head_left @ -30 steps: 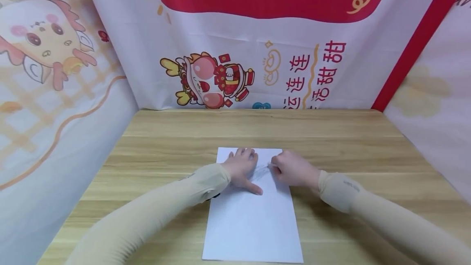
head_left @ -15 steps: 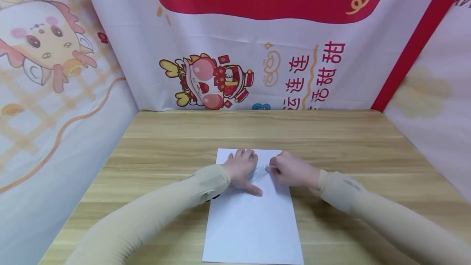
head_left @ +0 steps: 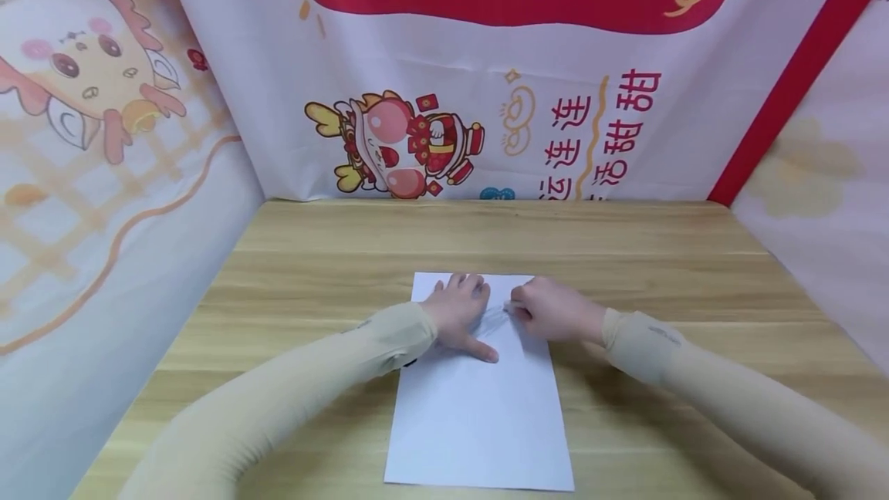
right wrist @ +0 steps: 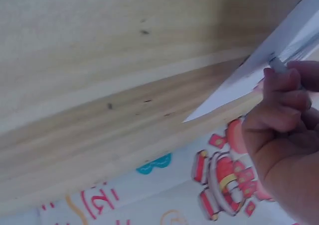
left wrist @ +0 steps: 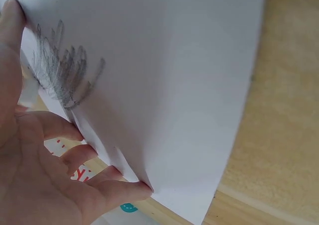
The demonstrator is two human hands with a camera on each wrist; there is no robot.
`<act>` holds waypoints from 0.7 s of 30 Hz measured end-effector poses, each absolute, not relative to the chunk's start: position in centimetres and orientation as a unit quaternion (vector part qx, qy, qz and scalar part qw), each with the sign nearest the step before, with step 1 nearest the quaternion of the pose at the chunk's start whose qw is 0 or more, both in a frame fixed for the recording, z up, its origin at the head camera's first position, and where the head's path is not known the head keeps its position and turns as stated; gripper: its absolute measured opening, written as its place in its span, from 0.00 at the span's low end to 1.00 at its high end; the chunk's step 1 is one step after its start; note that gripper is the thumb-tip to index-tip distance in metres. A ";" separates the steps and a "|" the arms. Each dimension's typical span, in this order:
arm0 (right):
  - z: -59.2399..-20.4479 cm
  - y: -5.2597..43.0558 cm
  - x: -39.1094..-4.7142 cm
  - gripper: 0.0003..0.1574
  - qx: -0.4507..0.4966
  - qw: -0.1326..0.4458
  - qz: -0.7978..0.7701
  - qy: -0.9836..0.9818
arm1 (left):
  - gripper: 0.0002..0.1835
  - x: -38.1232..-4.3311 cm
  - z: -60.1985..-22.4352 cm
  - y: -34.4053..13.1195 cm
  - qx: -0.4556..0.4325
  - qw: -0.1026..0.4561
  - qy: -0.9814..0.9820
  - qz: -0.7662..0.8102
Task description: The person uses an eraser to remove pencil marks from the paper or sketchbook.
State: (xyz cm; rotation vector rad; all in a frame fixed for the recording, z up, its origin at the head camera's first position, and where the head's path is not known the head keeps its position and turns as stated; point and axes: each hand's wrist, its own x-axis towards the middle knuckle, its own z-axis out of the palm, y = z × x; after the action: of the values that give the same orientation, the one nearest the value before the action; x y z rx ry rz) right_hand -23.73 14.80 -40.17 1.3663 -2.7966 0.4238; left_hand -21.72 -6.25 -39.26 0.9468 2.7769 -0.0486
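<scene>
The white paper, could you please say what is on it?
Gray scribbles, the left hand, and a pale object in the right hand; paper beneath the hands is hidden.

The desk (head_left: 333,245) is pale yellowish-brown wood, its grain running in long bands from side to side; the right wrist view shows a few small dark specks (right wrist: 144,32) in its surface. A white sheet of paper (head_left: 479,423) lies on it, roughly midway between the sides, longer edges running near to far, with wood showing beyond its far edge.
</scene>
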 end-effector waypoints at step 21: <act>-40.2 15.4 -23.9 0.09 0.408 0.002 0.134 -0.903 | 0.63 -21.7 -39.2 -5.9 0.321 0.106 0.941 -0.029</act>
State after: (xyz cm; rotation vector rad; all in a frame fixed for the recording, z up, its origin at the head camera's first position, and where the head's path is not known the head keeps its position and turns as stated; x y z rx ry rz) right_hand -23.92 15.40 -40.25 1.2809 -2.8324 0.4195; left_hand -21.69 -5.86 -39.20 0.9446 2.7719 -0.0859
